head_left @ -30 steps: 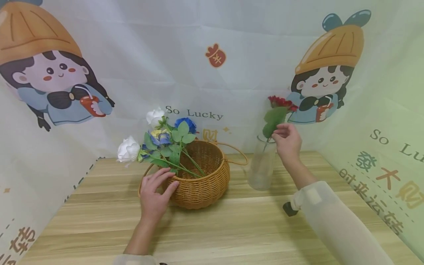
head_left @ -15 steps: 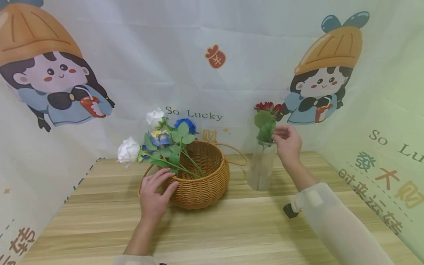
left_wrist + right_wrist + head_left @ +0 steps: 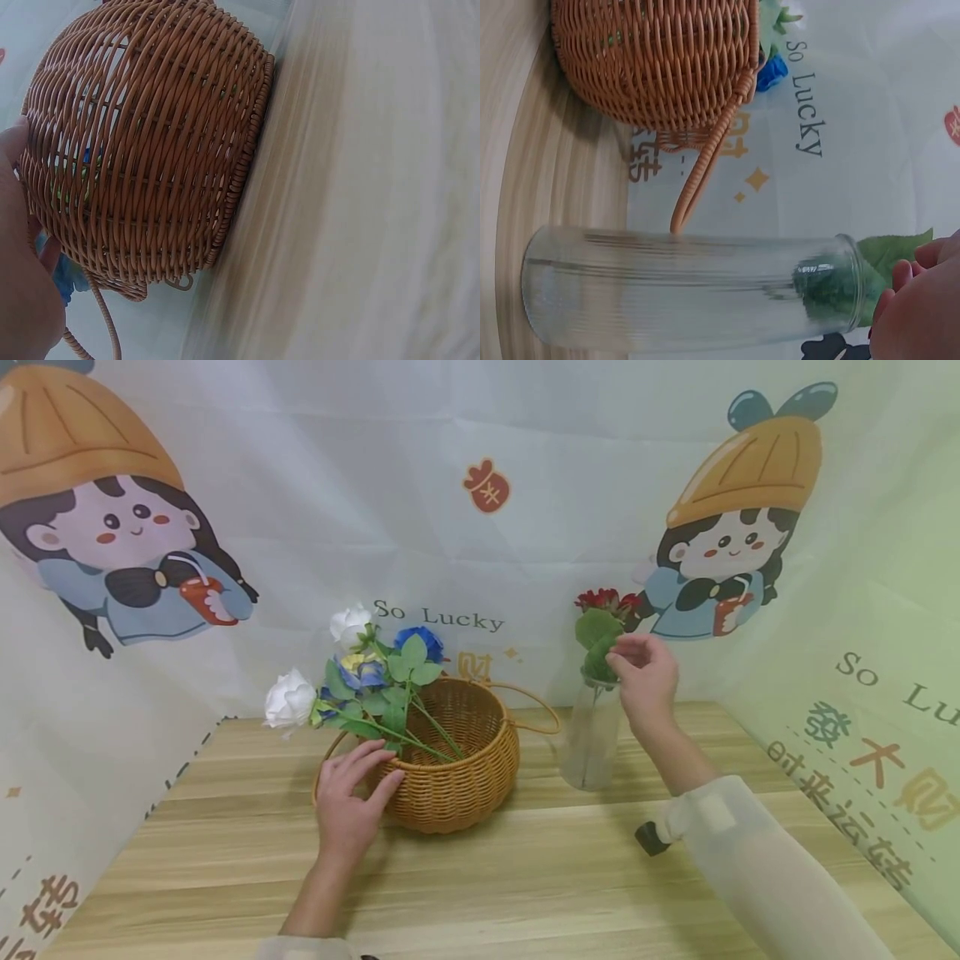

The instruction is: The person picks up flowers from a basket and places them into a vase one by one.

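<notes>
My left hand (image 3: 348,802) holds the rim of a round wicker basket (image 3: 457,789), thumb toward the front. White roses (image 3: 291,697), a blue rose (image 3: 422,645) and a blue-yellow flower (image 3: 363,672) lean out over the basket's left side. To the right stands a clear glass vase (image 3: 590,743), a red flower (image 3: 603,600) upright in it. At the vase's mouth my right hand (image 3: 647,681) pinches the flower's green leaves with thumb and fingertips. In the right wrist view, lower leaves (image 3: 825,289) show through the glass; the red petals are out of frame.
The basket's looped handle (image 3: 542,697) sticks out toward the vase. Everything stands on a wood-grain table (image 3: 480,893). A printed cloth (image 3: 375,485) hangs close behind and along both sides.
The red flower has moved left and sunk lower into the vase. My right hand has shifted slightly left onto its leaves. My left hand and the basket have stayed put.
</notes>
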`<state>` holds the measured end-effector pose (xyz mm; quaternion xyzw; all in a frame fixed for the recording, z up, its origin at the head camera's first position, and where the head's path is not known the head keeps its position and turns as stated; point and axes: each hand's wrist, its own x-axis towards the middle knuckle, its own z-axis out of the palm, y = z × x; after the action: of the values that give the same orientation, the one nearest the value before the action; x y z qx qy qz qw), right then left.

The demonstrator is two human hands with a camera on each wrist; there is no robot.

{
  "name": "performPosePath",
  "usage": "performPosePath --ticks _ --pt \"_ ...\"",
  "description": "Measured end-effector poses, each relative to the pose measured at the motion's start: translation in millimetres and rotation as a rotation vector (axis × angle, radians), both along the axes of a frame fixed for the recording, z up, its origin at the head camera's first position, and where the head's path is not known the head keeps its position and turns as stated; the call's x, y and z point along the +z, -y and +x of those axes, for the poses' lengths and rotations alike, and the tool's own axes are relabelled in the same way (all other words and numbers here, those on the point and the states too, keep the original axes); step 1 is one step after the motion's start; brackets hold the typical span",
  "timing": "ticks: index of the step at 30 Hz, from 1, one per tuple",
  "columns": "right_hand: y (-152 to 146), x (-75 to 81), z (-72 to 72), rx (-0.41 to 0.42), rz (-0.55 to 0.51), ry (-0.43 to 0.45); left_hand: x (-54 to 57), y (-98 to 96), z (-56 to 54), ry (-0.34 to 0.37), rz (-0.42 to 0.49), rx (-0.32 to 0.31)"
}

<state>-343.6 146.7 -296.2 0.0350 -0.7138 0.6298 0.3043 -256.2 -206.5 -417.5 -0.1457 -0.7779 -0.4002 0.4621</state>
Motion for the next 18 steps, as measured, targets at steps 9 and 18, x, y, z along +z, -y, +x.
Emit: performPosePath --ticks 9,18 --pt "20.6 3.0 8.1 0.08 -0.02 -0.026 0.4 0.5 -1.3 -0.002 0.002 0.0" --pt "51.1 -4.3 10.5 0.189 0.01 -0.031 -1.1 0.8 -1.0 -0.003 0.001 0.003"
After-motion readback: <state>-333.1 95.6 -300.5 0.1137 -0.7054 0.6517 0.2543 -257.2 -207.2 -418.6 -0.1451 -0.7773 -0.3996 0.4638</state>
